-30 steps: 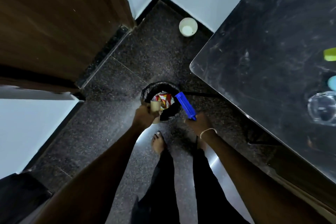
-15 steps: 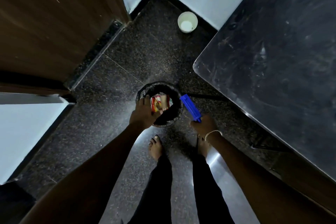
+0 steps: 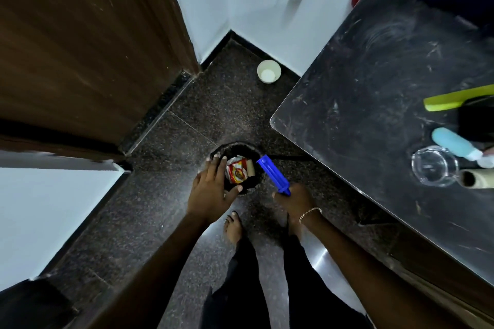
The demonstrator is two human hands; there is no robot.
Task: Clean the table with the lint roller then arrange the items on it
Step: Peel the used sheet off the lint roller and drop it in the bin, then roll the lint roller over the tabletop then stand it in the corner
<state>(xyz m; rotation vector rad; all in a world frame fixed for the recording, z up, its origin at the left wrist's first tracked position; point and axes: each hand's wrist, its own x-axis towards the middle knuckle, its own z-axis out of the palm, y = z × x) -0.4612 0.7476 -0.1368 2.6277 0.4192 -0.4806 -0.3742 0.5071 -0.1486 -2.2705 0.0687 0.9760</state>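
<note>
The dark table point(image 3: 374, 75) fills the right of the frame. More of it shows than half a second ago, so the things along its right edge are in view again: a green tool point(image 3: 451, 101), a pale blue bottle point(image 3: 453, 142), a glass bowl point(image 3: 433, 165) and a cardboard tube point(image 3: 477, 179). A wooden door point(image 3: 80, 48) takes the upper left.

At centre a small black bin point(image 3: 242, 145) stands on the speckled floor. The left hand point(image 3: 211, 189) is over its left rim with fingers spread and straight, holding nothing. A second ago it held a cardboard core point(image 3: 250, 167), which now lies in the bin beside a red wrapper point(image 3: 236, 172).

The right hand point(image 3: 294, 200), just right of the bin, has its fingers curled round the blue lint roller point(image 3: 272, 175), as before. The roller points up and left over the bin's rim.
</note>
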